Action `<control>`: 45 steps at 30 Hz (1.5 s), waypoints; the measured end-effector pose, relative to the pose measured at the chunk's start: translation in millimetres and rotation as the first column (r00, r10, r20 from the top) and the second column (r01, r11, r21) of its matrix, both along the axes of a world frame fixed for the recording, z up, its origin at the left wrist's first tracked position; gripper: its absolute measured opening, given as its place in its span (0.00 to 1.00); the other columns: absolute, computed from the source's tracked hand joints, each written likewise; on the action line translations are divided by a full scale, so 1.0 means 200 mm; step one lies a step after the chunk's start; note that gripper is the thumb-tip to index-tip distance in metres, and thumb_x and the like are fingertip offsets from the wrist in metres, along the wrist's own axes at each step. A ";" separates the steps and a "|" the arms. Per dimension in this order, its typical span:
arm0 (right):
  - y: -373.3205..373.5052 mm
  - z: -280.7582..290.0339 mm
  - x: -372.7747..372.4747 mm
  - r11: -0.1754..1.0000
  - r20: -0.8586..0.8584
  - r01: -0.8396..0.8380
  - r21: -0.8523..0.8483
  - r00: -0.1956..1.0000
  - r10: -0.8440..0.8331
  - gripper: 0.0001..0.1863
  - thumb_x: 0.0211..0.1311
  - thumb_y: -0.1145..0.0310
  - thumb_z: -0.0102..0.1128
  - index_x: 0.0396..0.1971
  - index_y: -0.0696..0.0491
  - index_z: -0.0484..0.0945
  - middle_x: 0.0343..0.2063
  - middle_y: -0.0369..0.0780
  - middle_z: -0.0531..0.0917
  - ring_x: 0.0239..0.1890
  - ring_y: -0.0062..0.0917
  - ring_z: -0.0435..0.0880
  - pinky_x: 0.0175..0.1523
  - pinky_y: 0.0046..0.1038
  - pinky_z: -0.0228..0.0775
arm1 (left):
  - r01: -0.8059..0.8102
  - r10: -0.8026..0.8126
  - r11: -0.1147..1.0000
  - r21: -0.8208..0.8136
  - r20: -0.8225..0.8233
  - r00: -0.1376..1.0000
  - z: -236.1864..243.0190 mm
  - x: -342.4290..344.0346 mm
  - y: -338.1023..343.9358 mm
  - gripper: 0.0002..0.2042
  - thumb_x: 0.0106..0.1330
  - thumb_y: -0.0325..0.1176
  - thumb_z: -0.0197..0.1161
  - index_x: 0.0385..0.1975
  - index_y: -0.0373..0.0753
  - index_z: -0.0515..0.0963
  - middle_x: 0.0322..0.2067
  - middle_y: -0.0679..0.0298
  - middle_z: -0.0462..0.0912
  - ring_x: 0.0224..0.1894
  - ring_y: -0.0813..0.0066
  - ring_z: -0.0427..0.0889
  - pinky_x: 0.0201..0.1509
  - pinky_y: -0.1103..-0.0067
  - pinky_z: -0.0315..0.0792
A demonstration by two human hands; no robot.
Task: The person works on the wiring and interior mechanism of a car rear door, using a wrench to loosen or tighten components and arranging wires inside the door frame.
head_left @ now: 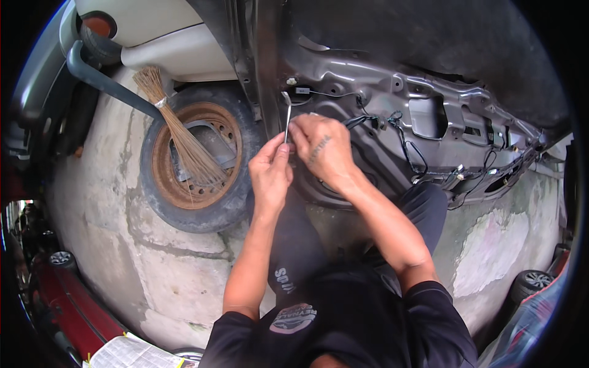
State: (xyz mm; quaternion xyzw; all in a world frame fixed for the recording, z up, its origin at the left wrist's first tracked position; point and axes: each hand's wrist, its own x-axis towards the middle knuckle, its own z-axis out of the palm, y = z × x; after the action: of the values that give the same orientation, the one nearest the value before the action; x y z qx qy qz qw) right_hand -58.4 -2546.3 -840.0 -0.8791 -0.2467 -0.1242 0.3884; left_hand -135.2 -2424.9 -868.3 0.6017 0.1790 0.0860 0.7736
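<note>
My left hand [271, 175] is closed, thumb and fingertips pinching a slim metal tool [288, 122] with a shiny shaft and a flattened, angled tip. The tool points away from me, its tip in front of the edge of a grey car door [386, 86]. Right beside it is my right hand [326, 147], back of the hand up and fingers curled in by the shaft. Whatever those fingers hold is hidden. Bare metal, openings and dark wiring [399, 126] show on the door's inner side.
Left of my hands a tyre on a rusty rim [161, 178] lies on the cracked concrete floor [178, 264]. A stick broom [184, 141] rests across it, and a dark curved bar [110, 83] reaches toward it. A red car [73, 300] stands at lower left.
</note>
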 end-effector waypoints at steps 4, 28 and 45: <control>-0.05 0.13 0.18 0.992 0.332 0.000 0.126 0.942 -0.042 0.07 0.61 0.75 0.68 0.39 0.54 0.85 0.30 0.46 0.86 0.32 0.43 0.87 0.37 0.38 0.78 | -0.102 0.095 0.927 0.360 0.039 0.995 -0.04 0.00 0.08 0.15 0.75 0.26 0.62 0.59 0.30 0.80 0.32 0.68 0.84 0.22 0.89 0.70 0.24 0.87 0.64; 0.01 0.18 0.35 0.986 0.359 -0.160 -0.047 0.918 0.166 0.05 0.58 0.78 0.66 0.34 0.59 0.82 0.30 0.47 0.85 0.32 0.44 0.86 0.37 0.40 0.78 | -0.410 0.123 0.654 0.636 0.445 0.887 -0.03 0.17 0.11 0.11 0.63 0.16 0.64 0.45 0.28 0.85 0.28 0.52 0.84 0.26 0.60 0.84 0.31 0.72 0.76; -0.03 0.24 0.37 0.965 0.290 -0.182 -0.187 0.929 0.232 0.06 0.61 0.77 0.68 0.37 0.59 0.83 0.28 0.42 0.86 0.31 0.31 0.87 0.39 0.29 0.76 | -0.370 0.062 0.790 0.489 0.536 0.842 -0.18 0.23 0.16 0.11 0.63 0.15 0.65 0.45 0.30 0.85 0.27 0.54 0.83 0.26 0.63 0.84 0.30 0.75 0.76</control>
State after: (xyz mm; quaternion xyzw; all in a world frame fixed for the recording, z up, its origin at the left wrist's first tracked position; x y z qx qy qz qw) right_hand 16.2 -2551.6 -791.3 -0.8455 -0.4051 -0.1988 0.2854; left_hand -88.3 -2392.9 -904.0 0.7384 0.0112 0.3774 0.5588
